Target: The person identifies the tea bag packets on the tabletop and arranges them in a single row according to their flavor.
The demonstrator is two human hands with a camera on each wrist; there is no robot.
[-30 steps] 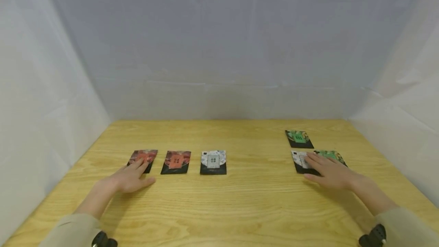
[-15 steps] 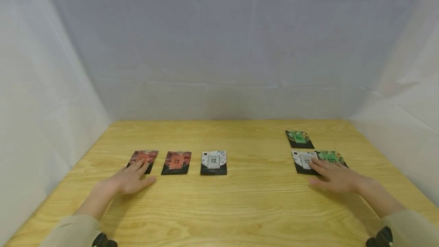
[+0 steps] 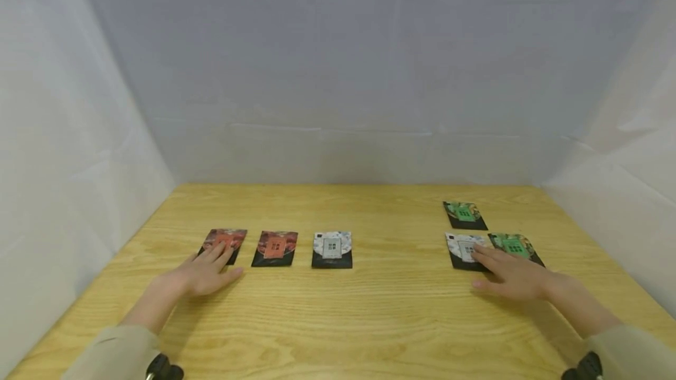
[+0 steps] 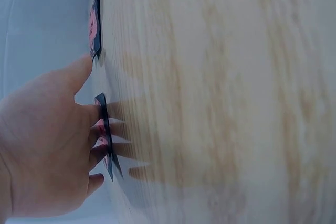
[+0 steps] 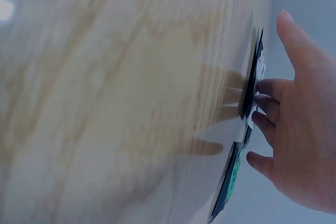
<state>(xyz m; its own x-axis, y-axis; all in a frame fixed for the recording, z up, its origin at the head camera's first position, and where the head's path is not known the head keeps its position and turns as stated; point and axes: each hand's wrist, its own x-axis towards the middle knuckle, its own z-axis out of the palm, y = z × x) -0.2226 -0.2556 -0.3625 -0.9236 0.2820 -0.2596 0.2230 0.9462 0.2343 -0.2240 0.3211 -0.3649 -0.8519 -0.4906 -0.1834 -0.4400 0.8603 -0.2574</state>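
My left hand lies with fingers straight over the leftmost red-and-black packet, fingertips on its front face. Just right of it a second red-and-black packet lies flat, then a white-and-black packet. On the right side, the extended fingers of my right hand touch another white-and-black packet, covering its lower right corner. Beside that one is a green-and-black packet, partly behind the hand. In the right wrist view, the fingertips meet the white packet, with the green packet below.
Behind the right-hand pair lies one more green-and-black packet. The wooden table runs back to a pale sheet wall, with white sheeting on both sides.
The right hand first drew rightward off the white packet, uncovering more of it. Since then that packet has shifted slightly left, opening a small gap from the green one. The left hand stays put.
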